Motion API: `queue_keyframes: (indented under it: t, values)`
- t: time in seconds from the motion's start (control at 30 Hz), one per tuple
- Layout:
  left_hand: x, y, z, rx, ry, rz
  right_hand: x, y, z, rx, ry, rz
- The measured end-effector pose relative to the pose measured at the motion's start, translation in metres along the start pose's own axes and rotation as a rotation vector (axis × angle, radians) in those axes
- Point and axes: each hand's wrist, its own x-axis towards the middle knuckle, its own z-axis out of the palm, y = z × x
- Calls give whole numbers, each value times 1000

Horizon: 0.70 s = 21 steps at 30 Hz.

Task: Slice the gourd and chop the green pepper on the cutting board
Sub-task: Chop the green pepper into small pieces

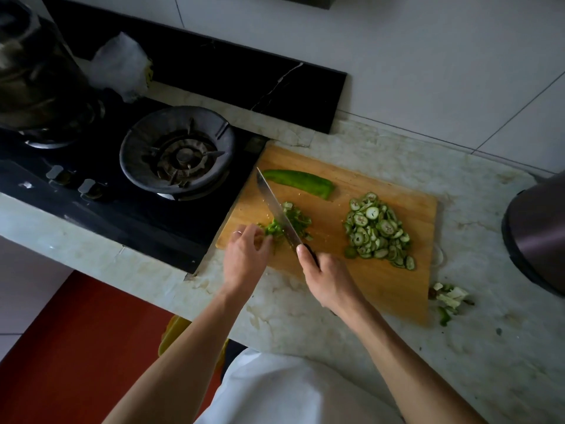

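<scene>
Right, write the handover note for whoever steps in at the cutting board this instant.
Right hand grips the knife by its handle, blade down across the pepper being cut.
Left hand holds that pepper piece steady with its fingertips, close beside the blade.
Chopped pepper bits lie just right of the blade.
Gourd slices are piled on the right of the cutting board; that part looks done.
Left to do: finish this piece, then chop the uncut pepper half at the board's far side.
Trimmings sit on the counter off the board's right corner.
</scene>
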Motion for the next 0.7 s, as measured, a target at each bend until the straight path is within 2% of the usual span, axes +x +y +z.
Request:
queue_keyframes:
  t: [0.1,0.27,0.33,0.47,0.57,0.63,0.7]
  values:
    - [-2,8,-2,-18,8,-135,0,10,-17,-5,59,15]
    - [9,36,0,98,-203,-267,2,20,-32,-139,99,79]
    - [18,51,4,62,-276,-310,3,24,-32,-187,119,110]
    - [29,61,8,-54,-333,-260,4,24,-21,-216,119,98]
    - [33,49,-3,-9,-247,-165,2,22,-16,-156,47,91]
    - [40,38,-12,17,-190,-149,-1,22,-16,-116,80,84]
    - [52,26,-16,48,-201,-139,-3,23,-20,-99,150,107]
